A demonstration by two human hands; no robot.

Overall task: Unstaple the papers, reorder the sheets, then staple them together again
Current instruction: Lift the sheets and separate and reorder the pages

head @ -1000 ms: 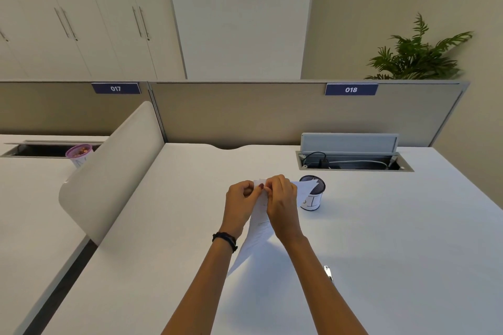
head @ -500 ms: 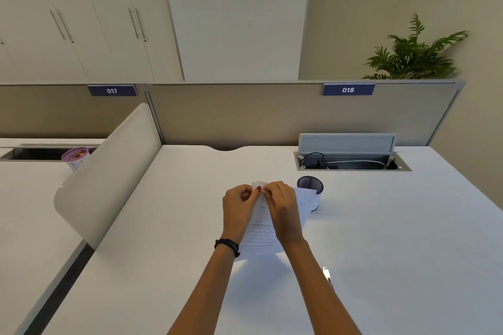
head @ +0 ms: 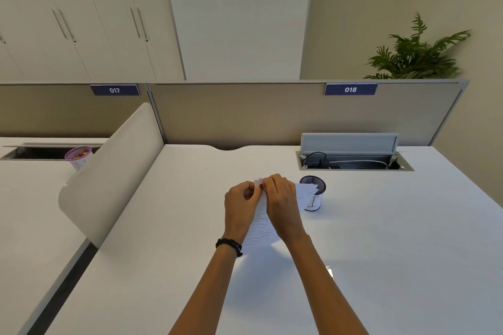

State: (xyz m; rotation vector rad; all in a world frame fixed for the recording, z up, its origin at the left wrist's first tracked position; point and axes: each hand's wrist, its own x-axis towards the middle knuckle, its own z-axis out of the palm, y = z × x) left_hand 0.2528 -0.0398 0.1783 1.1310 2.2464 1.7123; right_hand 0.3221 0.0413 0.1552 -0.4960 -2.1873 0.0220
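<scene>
White desk (head: 381, 239), partition (head: 245, 114) behind; both hands pinching papers (head: 261, 226), perhaps at the staple.

Around your white desk (head: 381, 253): office fittings and a few stray items.

You had a mesh pen cup (head: 313, 196) standing near the open cable tray (head: 353, 163), whose lid (head: 349, 143) was tilted up, with cables lying inside. Behind it ran the partition (head: 245, 114) carrying the labels 017 (head: 114, 90) and 018 (head: 350, 89). A curved divider (head: 109, 171) separated you from the neighbouring desk (head: 27, 212), where a purple-lidded cup (head: 78, 156) stood. A plant (head: 416, 54), a whiteboard (head: 236, 16) and cabinets (head: 68, 16) lay beyond.
</scene>
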